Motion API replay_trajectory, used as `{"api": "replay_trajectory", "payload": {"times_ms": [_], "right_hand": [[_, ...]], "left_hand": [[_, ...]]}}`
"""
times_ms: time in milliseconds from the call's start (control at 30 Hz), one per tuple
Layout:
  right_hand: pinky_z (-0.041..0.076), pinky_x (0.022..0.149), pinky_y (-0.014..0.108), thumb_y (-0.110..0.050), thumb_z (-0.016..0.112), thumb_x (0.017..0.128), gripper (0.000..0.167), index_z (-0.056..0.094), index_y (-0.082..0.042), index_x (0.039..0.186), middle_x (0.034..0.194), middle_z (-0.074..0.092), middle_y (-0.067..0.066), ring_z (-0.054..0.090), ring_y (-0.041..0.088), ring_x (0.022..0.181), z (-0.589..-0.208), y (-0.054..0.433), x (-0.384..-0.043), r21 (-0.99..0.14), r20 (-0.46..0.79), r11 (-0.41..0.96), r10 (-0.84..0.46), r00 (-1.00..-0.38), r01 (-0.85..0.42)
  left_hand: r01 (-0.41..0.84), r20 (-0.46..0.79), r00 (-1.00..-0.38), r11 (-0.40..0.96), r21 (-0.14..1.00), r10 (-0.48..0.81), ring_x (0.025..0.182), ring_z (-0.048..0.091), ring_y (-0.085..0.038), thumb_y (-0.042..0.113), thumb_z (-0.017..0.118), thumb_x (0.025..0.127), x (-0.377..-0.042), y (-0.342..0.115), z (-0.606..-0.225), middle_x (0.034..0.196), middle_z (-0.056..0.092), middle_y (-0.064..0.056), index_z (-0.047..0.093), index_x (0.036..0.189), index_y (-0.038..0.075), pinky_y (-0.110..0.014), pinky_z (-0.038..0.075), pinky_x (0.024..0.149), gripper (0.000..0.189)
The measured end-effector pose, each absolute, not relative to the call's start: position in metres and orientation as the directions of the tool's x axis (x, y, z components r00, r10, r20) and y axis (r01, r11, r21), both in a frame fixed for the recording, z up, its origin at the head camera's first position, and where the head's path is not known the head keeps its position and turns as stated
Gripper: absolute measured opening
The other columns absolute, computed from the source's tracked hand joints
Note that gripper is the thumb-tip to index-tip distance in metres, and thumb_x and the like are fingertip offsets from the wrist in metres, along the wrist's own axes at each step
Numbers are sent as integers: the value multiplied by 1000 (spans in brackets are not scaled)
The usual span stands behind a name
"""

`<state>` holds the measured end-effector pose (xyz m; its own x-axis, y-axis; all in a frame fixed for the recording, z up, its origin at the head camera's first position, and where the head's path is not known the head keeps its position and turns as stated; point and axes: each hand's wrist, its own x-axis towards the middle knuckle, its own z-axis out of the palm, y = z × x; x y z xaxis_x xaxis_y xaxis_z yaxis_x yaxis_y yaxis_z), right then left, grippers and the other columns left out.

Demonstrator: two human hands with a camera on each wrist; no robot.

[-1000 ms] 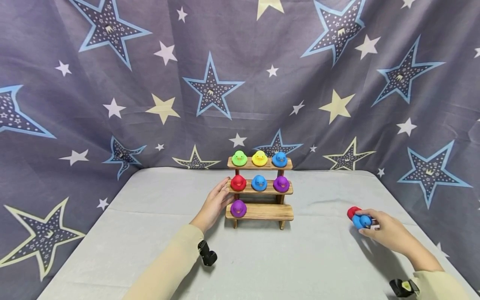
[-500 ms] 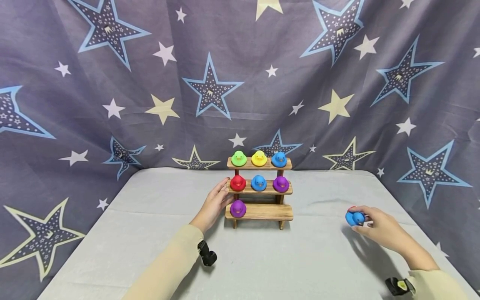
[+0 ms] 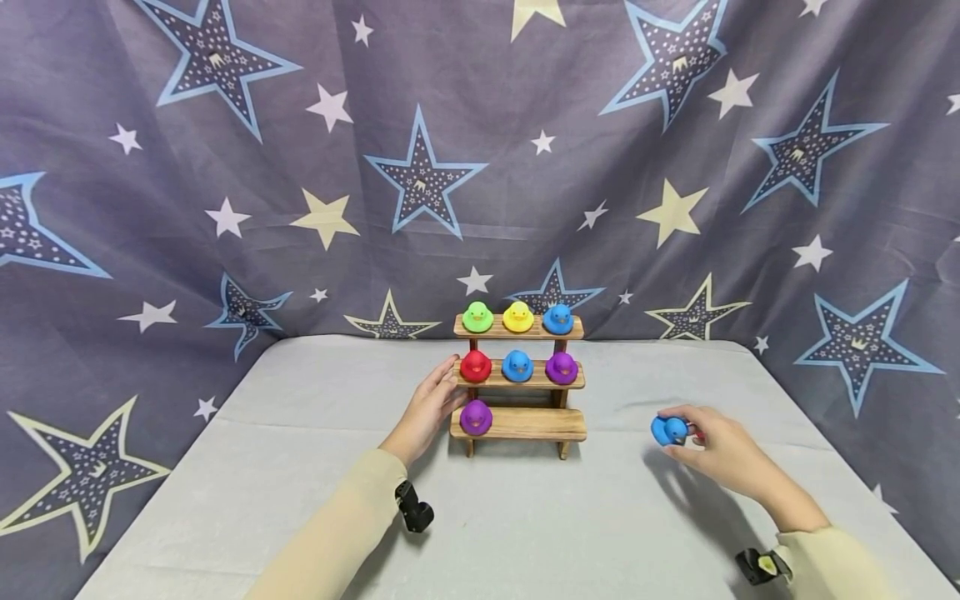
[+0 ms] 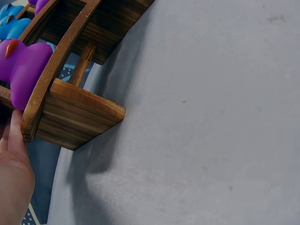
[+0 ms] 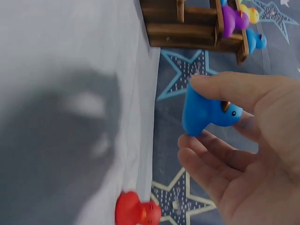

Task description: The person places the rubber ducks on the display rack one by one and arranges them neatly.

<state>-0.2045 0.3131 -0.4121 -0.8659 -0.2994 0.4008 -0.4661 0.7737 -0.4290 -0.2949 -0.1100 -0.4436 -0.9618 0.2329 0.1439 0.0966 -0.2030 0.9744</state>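
Observation:
My right hand (image 3: 716, 446) pinches a blue rubber duck (image 3: 667, 430) between thumb and fingers, raised over the cloth on the right. In the right wrist view the blue duck (image 5: 201, 112) is tilted on its side. A red rubber duck (image 5: 133, 208) lies on the cloth below; in the head view that hand mostly hides it. My left hand (image 3: 427, 410) holds the left end of a three-step wooden stand (image 3: 540, 423), thumb against the plank near a purple duck (image 4: 28, 68). The lowest step bears a purple duck (image 3: 476, 417) at its left end.
On the middle step sit a red duck (image 3: 476, 367), a blue duck (image 3: 518, 366) and a purple duck (image 3: 562, 367). Above them are a green duck (image 3: 477, 317), a yellow duck (image 3: 518, 317) and a blue duck (image 3: 558, 319). A star-patterned curtain (image 3: 480, 167) hangs behind the cloth-covered table (image 3: 540, 533).
The right hand has lifted the blue duck away from beside the red duck and carried it left toward the stand. The left hand stays at the stand's left end.

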Motion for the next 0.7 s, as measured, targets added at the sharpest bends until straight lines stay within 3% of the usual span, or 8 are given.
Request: {"api": "replay_trajectory", "payload": {"times_ms": [200,700], "right_hand": [[62,78,41,-8,83,79,44,69,-4,120,108,67,7,61,15,91,-412,289,-210,-482,385,732,-316,-867,-481],[61,83,42,-14,83,82,43,69,-9,121,104,66,0,62,14,89,-414,234,-221,-527,365,659,-395,-843,-537]], "left_hand": [[99,147,-961,-208,973,233,142,37,-37,12,40,107,-293,-111,-443,160,25,-21,22,158,2,-42,39,115,55],[94,147,-962,-224,970,231,143,34,-37,11,39,107,-294,-109,-442,160,25,-23,21,158,1,-43,36,117,56]]}}
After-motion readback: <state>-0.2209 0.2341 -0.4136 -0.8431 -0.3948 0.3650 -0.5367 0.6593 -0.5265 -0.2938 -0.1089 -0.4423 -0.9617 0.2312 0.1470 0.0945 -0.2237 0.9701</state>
